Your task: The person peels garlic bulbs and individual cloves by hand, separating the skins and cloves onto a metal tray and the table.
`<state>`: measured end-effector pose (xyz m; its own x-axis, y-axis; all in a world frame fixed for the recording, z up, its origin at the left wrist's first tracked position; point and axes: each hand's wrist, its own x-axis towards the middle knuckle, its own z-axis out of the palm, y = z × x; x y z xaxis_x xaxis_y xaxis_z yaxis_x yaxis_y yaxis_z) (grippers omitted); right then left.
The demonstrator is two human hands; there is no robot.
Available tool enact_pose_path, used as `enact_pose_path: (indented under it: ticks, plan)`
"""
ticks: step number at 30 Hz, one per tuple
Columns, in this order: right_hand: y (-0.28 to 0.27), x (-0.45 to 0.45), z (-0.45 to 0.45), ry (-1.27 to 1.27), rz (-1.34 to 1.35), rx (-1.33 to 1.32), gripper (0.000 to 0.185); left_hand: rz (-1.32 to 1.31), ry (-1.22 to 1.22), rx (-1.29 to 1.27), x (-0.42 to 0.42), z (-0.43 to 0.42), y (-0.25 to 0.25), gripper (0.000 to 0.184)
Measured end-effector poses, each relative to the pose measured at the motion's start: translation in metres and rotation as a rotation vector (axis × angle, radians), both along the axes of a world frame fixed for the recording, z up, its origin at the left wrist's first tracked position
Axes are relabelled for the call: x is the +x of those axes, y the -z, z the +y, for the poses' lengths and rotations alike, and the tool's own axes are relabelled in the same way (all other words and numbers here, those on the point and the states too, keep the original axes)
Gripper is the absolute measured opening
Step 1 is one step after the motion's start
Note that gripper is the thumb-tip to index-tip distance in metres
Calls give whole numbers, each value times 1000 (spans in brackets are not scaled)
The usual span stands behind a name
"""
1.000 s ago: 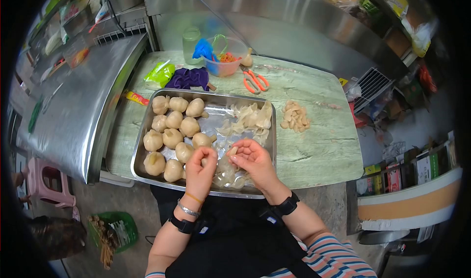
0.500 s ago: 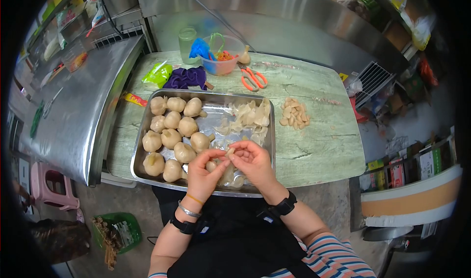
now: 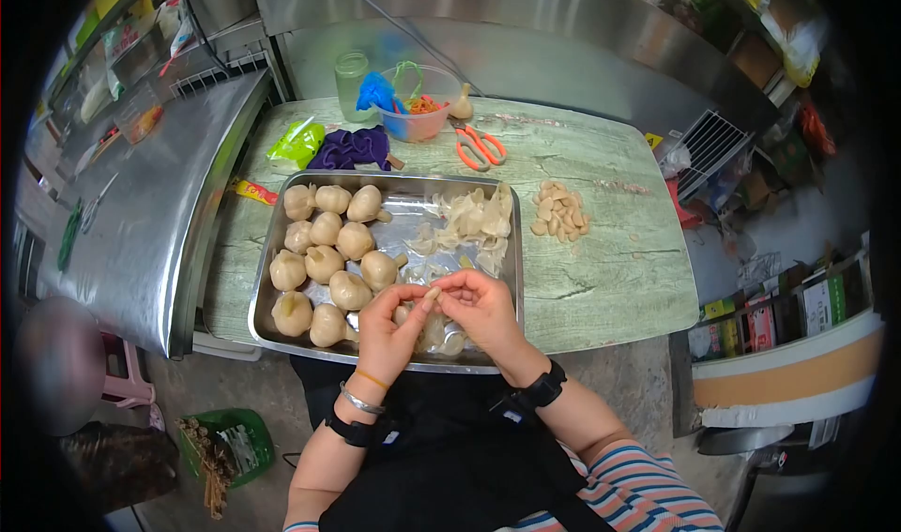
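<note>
One desk (image 3: 619, 269) with a pale green wood-grain top, worn pinkish along its far edge, fills the middle of the head view. Behind it rises a steel panel (image 3: 526, 25); a steel worktop (image 3: 150, 204) adjoins on the left. On the grey floor stand a pink stool (image 3: 127, 372), partly hidden by a blurred shape, and a green basket (image 3: 249, 448) of sticks; a low shelf (image 3: 798, 372) on the right carries boxes. A metal tray (image 3: 515, 279) lies on the near left part of the desk, with garlic bulbs (image 3: 324, 264) along its left side and papery skins (image 3: 479, 215) at its far right corner. Over the tray's near edge, the left hand (image 3: 389, 324) and right hand (image 3: 486, 318) are together, fingertips pinching one pale clove (image 3: 432, 294). Peeled cloves (image 3: 560, 211) are heaped just beside the tray's right edge. Lettering on the red-and-yellow wrapper (image 3: 253, 191) near the desk's left edge is too small to read, as are the pale characters on a green box (image 3: 825, 309) on the shelf.
</note>
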<state>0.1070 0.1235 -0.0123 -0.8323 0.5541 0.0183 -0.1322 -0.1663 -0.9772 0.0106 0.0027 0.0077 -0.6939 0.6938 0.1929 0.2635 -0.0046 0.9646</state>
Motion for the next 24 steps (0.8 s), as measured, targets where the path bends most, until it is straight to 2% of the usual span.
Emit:
enact_pose_path:
  ticks: [3,5,9,11,15,17,19,21,22,23,24]
  plan:
    - [0,1,2,5,-24,5,14,-137,43,-8,-6,-2,5,13]
    - [3,3,5,-52,-69,-45,18,-489,94,-47,-9,-4,7,12]
    - [-7,-1,1,-25,-48,-88,14,-531,97,90,-6,-2,0,13]
    - [-13,-2,-1,-37,-80,-67,16,-377,72,56,-6,-3,3,15]
    - [-9,-3,-2,-39,-41,-126,17,-349,70,56,-6,-2,4,17]
    - [-8,-2,-2,13,-49,-85,16,-164,72,36,-7,-2,2,22]
    - [-4,4,4,-25,-162,-69,13,-92,70,-50,-11,-4,6,29]
    - [-11,7,7,-77,-176,-102,13,-341,180,-114,-14,-2,16,31]
    - [-16,8,5,-70,-162,-101,12,-699,241,65,-8,1,23,30]
    - [-17,5,5,-60,-136,-122,11,-532,236,53,-14,1,16,29]
    - [-12,4,9,-79,-137,-103,11,-538,269,75,-17,2,25,26]
